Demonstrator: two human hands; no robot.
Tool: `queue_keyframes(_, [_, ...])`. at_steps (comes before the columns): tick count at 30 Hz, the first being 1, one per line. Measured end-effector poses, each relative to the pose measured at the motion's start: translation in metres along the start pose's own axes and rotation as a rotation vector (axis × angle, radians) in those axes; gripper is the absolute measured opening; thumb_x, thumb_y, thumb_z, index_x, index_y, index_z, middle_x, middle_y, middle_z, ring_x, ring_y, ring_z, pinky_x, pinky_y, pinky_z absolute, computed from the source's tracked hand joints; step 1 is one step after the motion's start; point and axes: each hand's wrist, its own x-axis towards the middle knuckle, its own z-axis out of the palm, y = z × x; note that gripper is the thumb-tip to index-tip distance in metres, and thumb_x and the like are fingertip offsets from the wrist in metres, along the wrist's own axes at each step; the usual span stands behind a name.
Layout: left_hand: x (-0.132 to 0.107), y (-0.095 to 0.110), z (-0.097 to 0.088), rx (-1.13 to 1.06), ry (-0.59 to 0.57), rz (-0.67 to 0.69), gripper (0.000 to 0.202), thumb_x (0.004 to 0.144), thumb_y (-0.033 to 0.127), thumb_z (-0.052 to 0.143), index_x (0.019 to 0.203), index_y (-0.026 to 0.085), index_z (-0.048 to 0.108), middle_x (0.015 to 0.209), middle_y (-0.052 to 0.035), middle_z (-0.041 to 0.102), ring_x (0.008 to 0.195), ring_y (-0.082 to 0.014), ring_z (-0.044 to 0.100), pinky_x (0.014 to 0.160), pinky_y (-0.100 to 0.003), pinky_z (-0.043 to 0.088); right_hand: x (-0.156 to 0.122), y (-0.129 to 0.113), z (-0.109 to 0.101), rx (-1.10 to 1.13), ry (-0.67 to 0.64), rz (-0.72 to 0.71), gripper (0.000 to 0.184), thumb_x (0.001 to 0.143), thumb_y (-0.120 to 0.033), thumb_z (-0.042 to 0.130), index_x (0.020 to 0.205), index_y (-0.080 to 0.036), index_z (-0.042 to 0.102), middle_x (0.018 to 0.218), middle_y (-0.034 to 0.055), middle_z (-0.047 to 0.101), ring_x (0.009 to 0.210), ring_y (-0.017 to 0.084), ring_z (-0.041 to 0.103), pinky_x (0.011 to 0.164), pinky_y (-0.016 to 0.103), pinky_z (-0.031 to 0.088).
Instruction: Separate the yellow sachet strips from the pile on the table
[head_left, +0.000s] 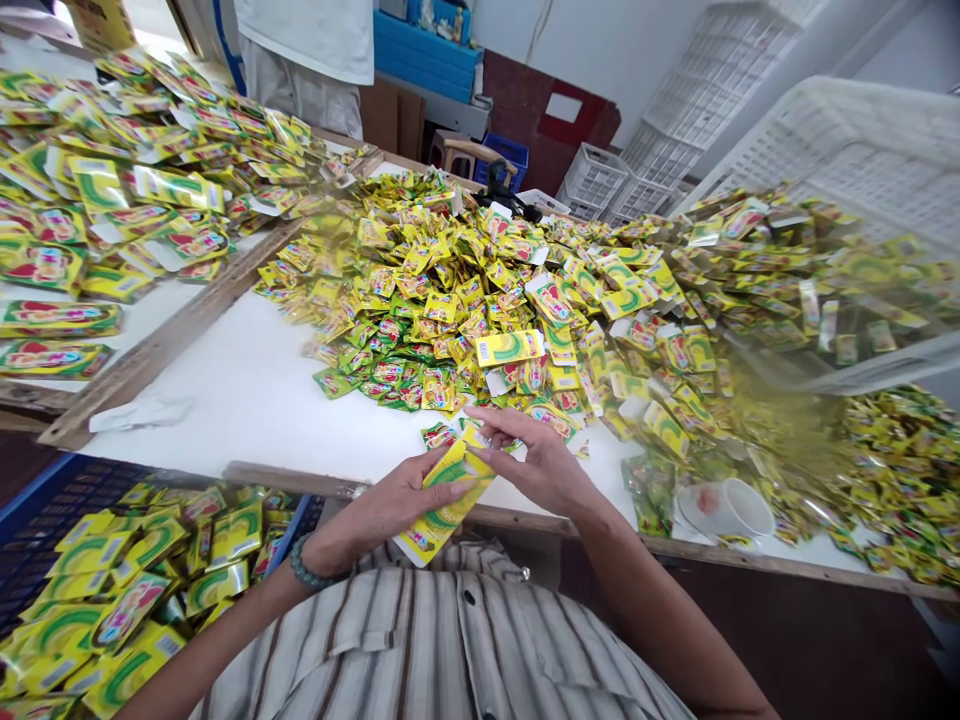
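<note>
A flat yellow carton [448, 505] with a green curve is held slantwise just over the table's front edge. My left hand [401, 500] is closed round its lower half, thumb across the face. At the upper end, my right hand [536, 455] pinches the carton near its flap, thumb and fingers together. Whether anything small sits between those fingers is hidden. Just beyond my hands lies a heap of small yellow and green sachets [420, 300]. More yellow cartons [510, 347] rest on the heap's near side and to its right.
Below left, a blue crate [30, 510] holds several cartons. A white cup [726, 508] lies on its side at the right. A wooden divider [187, 320] separates another carton pile [97, 190]. A white basket [862, 120] tips cartons at right; a person [304, 50] stands behind the table.
</note>
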Motion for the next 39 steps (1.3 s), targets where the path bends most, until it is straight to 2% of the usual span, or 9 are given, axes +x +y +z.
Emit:
queue_keyframes(4, [-0.001, 0.001, 0.002, -0.05, 0.011, -0.012, 0.052, 0.077, 0.048, 0.072, 0.118, 0.018, 0.059, 0.079, -0.0009, 0.065, 0.063, -0.0137, 0.059, 0.062, -0.024, 0.045, 0.006, -0.003, -0.006, -0.012, -0.107, -0.009, 0.027, 0.084, -0.025, 0.064, 0.11, -0.022, 0.072, 0.081, 0.0026, 0.064, 0.073, 0.014, 0.056, 0.072, 0.029, 0.046])
queue_keyframes(9, [0.001, -0.003, -0.002, -0.1, 0.004, 0.012, 0.048, 0.079, 0.045, 0.072, 0.117, 0.017, 0.063, 0.088, -0.0028, 0.068, 0.071, -0.0138, 0.059, 0.069, -0.025, 0.046, 0.008, 0.001, -0.002, 0.001, -0.058, -0.013, 0.02, 0.083, -0.03, 0.068, 0.1, -0.022, 0.075, 0.079, 0.0033, 0.066, 0.071, 0.015, 0.057, 0.069, 0.029, 0.046])
queue_keyframes(16, [0.002, -0.01, -0.007, -0.188, -0.059, 0.009, 0.049, 0.08, 0.047, 0.07, 0.118, 0.017, 0.066, 0.092, -0.005, 0.072, 0.079, -0.0157, 0.063, 0.073, -0.025, 0.047, 0.007, 0.011, -0.005, 0.054, -0.143, -0.067, 0.029, 0.088, -0.043, 0.061, 0.105, -0.024, 0.076, 0.075, 0.0047, 0.064, 0.073, 0.016, 0.056, 0.067, 0.029, 0.045])
queue_keyframes(20, [0.001, -0.011, -0.007, -0.199, -0.032, -0.007, 0.052, 0.076, 0.048, 0.074, 0.117, 0.017, 0.067, 0.102, -0.0068, 0.073, 0.081, -0.0165, 0.064, 0.075, -0.025, 0.048, 0.01, 0.006, -0.012, 0.131, -0.177, -0.003, 0.03, 0.084, -0.045, 0.066, 0.098, -0.021, 0.077, 0.073, 0.0027, 0.062, 0.063, 0.012, 0.052, 0.059, 0.025, 0.043])
queue_keyframes(27, [0.001, -0.012, -0.005, -0.218, 0.008, -0.006, 0.055, 0.076, 0.049, 0.074, 0.118, 0.014, 0.065, 0.104, -0.0086, 0.072, 0.08, -0.0163, 0.065, 0.074, -0.026, 0.049, 0.009, 0.005, -0.002, 0.144, -0.11, 0.055, 0.017, 0.078, -0.034, 0.072, 0.084, -0.019, 0.076, 0.071, 0.0013, 0.061, 0.058, 0.01, 0.05, 0.056, 0.024, 0.042])
queue_keyframes(31, [0.0, -0.019, -0.011, -0.149, 0.001, 0.015, 0.047, 0.083, 0.046, 0.068, 0.119, 0.016, 0.066, 0.109, -0.0073, 0.071, 0.09, -0.0171, 0.063, 0.079, -0.024, 0.048, 0.005, 0.004, -0.002, 0.07, -0.114, -0.028, 0.017, 0.082, -0.029, 0.069, 0.092, -0.018, 0.077, 0.074, 0.0036, 0.063, 0.066, 0.013, 0.054, 0.061, 0.025, 0.044])
queue_keyframes(34, [-0.001, -0.023, -0.014, -0.11, -0.028, 0.037, 0.042, 0.086, 0.044, 0.064, 0.119, 0.017, 0.065, 0.113, -0.0065, 0.069, 0.097, -0.0184, 0.062, 0.083, -0.025, 0.047, 0.004, 0.001, -0.011, 0.077, -0.23, -0.094, 0.024, 0.089, -0.031, 0.062, 0.103, -0.017, 0.076, 0.084, 0.0074, 0.067, 0.077, 0.015, 0.06, 0.07, 0.027, 0.047])
queue_keyframes(37, [0.0, -0.021, -0.012, -0.092, -0.01, 0.037, 0.038, 0.086, 0.044, 0.064, 0.112, 0.016, 0.067, 0.105, -0.006, 0.07, 0.091, -0.017, 0.062, 0.077, -0.023, 0.048, 0.004, 0.003, -0.017, 0.158, -0.341, -0.059, 0.03, 0.093, -0.038, 0.057, 0.108, -0.019, 0.075, 0.092, 0.0092, 0.069, 0.083, 0.016, 0.062, 0.073, 0.027, 0.049])
queue_keyframes(39, [0.001, -0.018, -0.009, -0.099, 0.027, 0.041, 0.036, 0.083, 0.045, 0.068, 0.102, 0.014, 0.067, 0.094, -0.0043, 0.07, 0.079, -0.0142, 0.061, 0.068, -0.021, 0.046, 0.005, 0.006, -0.017, 0.213, -0.337, -0.001, 0.03, 0.09, -0.041, 0.06, 0.105, -0.019, 0.075, 0.092, 0.0086, 0.07, 0.083, 0.016, 0.063, 0.071, 0.027, 0.049])
